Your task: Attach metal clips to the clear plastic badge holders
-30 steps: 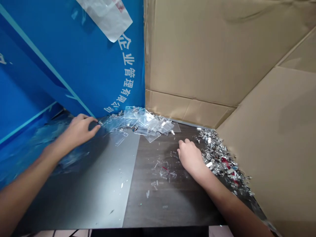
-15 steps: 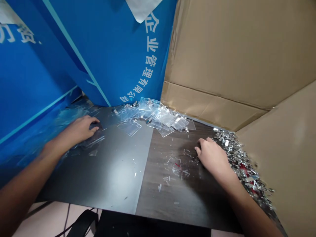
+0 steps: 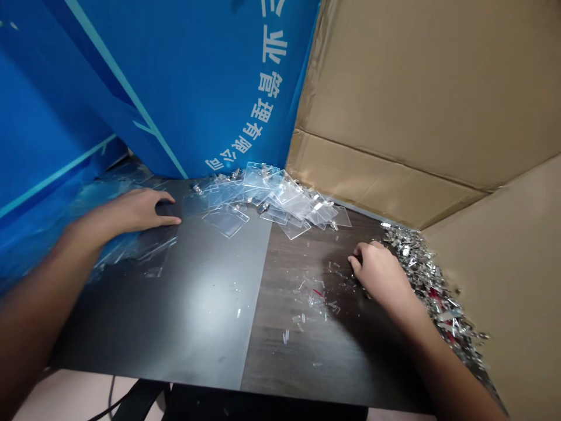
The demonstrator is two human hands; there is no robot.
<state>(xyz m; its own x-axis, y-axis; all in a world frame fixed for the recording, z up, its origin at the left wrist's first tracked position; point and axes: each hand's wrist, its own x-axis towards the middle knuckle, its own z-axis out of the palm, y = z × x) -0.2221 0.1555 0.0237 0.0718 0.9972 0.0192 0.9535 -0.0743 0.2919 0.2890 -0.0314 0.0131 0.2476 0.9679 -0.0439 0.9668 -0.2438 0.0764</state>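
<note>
On the left, my left hand [image 3: 135, 211] lies over a spread of clear plastic sleeves [image 3: 153, 254], thumb and fingers apart with a gap between them. No sleeve is gripped in it. My right hand [image 3: 381, 272] rests low over the dark wood-grain tabletop, beside a heap of small metal clips [image 3: 409, 251]. Its fingers are curled in, and whatever they may hold is hidden. Between the hands, towards the back, is a pile of clear badge holders [image 3: 280, 196] with metal clips attached.
Small clear plastic strips [image 3: 331, 307] and a red scrap [image 3: 318, 293] are scattered on the table before my right hand. A blue printed panel [image 3: 210, 76] and a cardboard wall [image 3: 416, 105] close off the back. The table's front edge [image 3: 184, 381] runs along the bottom.
My left hand's thumb and fingers have spread wider over the sleeves. The right hand stays by the clips with its fingers curled. The camera view has shifted slightly.
</note>
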